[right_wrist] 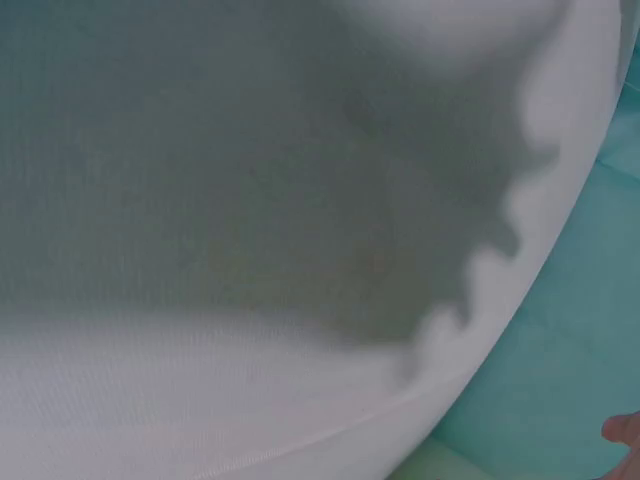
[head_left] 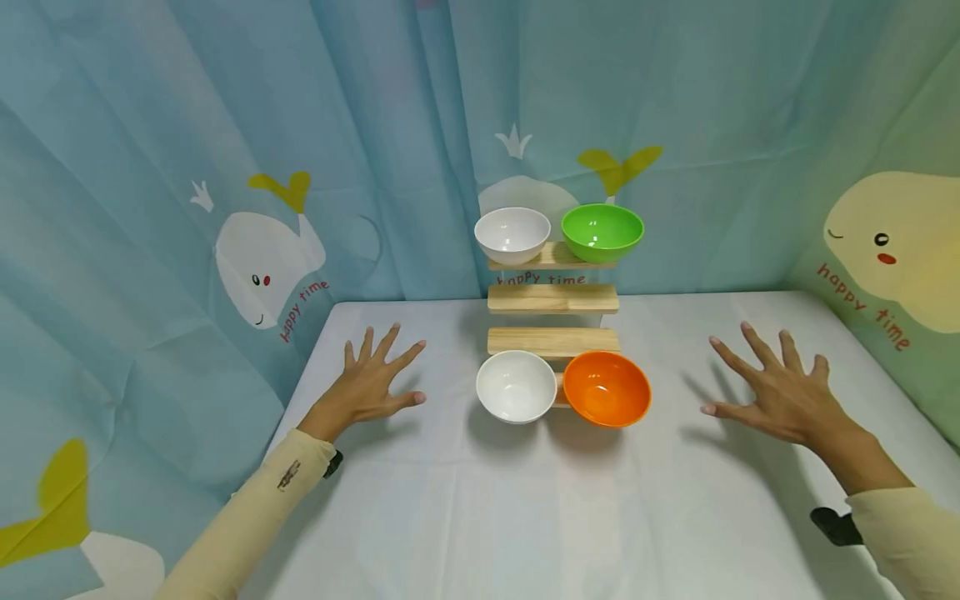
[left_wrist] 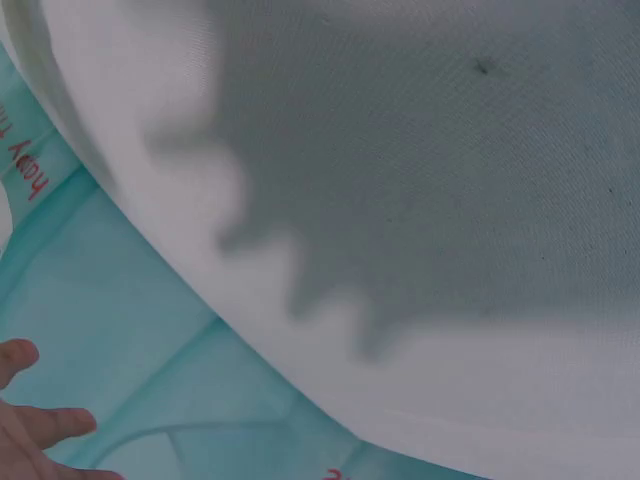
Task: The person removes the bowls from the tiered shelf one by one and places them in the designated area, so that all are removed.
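Both hands hover over the white table with fingers spread, holding nothing. My left hand (head_left: 367, 383) is to the left of the bowls; some of its fingertips (left_wrist: 68, 424) show in the corner of the left wrist view. On the far side, my right hand (head_left: 787, 396) is right of the orange bowl (head_left: 607, 389). Beside that bowl sits a white bowl (head_left: 516, 387), both at the lowest step of a wooden rack (head_left: 553, 341). Up on its top step stand another white bowl (head_left: 513, 236) and a green bowl (head_left: 602, 233). All four openings face upward.
A white cloth covers the table (head_left: 450, 517). Blue curtains (head_left: 405, 125) printed with whales hang behind it and at the left, and a greenish one (head_left: 930, 358) hangs at the right. Hand shadows fall on the cloth in both wrist views.
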Motion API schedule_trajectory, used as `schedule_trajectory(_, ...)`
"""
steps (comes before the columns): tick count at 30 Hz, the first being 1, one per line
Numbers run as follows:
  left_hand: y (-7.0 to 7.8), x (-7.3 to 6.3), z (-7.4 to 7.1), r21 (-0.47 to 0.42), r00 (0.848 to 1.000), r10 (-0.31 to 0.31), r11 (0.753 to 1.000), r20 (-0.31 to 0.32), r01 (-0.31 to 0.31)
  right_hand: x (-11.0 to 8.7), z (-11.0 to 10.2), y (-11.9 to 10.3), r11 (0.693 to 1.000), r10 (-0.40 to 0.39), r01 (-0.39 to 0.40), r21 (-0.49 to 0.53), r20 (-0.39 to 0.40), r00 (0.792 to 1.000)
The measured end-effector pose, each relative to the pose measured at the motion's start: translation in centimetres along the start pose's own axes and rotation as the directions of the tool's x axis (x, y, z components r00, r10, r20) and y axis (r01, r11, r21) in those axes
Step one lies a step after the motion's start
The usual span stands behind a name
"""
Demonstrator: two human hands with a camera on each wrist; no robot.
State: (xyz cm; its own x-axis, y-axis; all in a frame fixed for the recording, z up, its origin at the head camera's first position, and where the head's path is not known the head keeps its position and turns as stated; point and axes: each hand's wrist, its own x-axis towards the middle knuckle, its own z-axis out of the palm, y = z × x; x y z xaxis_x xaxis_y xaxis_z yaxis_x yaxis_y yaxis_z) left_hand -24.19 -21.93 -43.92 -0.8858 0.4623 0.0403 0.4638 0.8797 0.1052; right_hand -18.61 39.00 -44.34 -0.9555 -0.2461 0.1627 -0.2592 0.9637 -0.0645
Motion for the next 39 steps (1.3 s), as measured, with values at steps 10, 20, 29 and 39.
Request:
schedule_trajectory(10, 0.2, 0.6, 0.0, 0.053, 0.992, 0.08, 0.996, -0.095, -0.075, -0.3, 0.2, -0.2, 1.0, -0.014, 0.014, 0.001, -0.06, 0.998)
schedule_trajectory(20, 0.8, 1.8, -0.4, -0.222, 0.995, 0.051, 0.972, -0.087, -0.069, 0.1, -0.5, -1.9, 0.973, 0.036, -0.026, 0.229, -0.04, 0.999)
schedule_trajectory(29, 1.5, 4.0, -0.5, -0.544, 0.999, 0.01, 0.839, -0.052, -0.036, 0.9, -0.7, -4.1, 0.846, 0.06, -0.031, 0.532, -0.038, 0.997)
schedule_trajectory(39, 2.5, 6.4, 0.5, -0.766, 0.999, -0.01, 0.642, -0.046, -0.029, 1.5, -1.0, -6.5, 0.629, -0.144, 0.077, 0.773, 0.019, 0.989)
